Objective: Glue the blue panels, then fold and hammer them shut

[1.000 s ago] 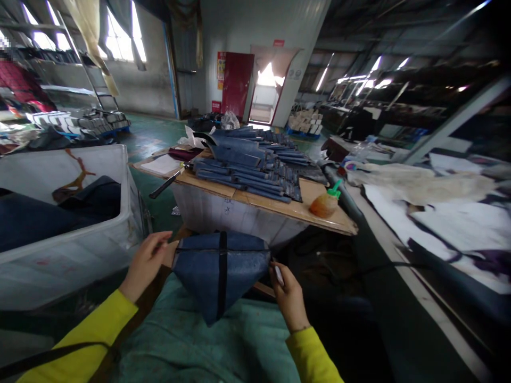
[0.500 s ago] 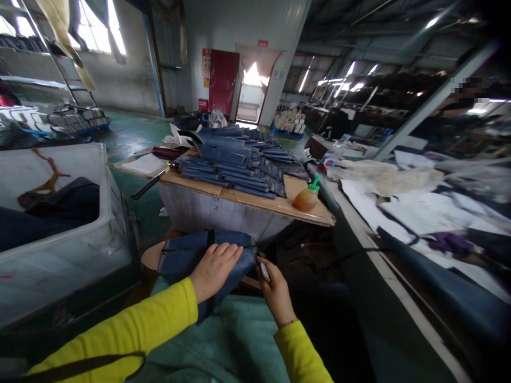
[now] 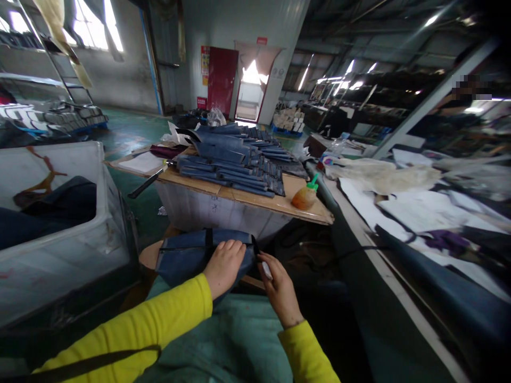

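Note:
A dark blue piece with black bands [image 3: 181, 260] lies over my lap, on a tan board [image 3: 149, 254] whose rounded end sticks out at the left. My left hand [image 3: 227, 264] rests on the right part of the blue piece, its fingers close together and bent over the top. At the piece's right end is my right hand [image 3: 278, 282], with its fingers curled around a small whitish object [image 3: 266, 271], too small to name. The thumb and forefinger of that hand are at the dark edge of the piece.
Ahead, a cardboard-topped table [image 3: 187, 181] bears stacked blue pieces [image 3: 231, 165], a bottle with a green nozzle [image 3: 305, 197] and a hammer-like tool [image 3: 147, 182]. A white bin [image 3: 96, 234] stands left. Sheets [image 3: 423, 210] cover the right-hand bench.
My left hand has slid right along the blue piece, nearer its right end. My right hand has shifted slightly right and down, and the view has moved a little.

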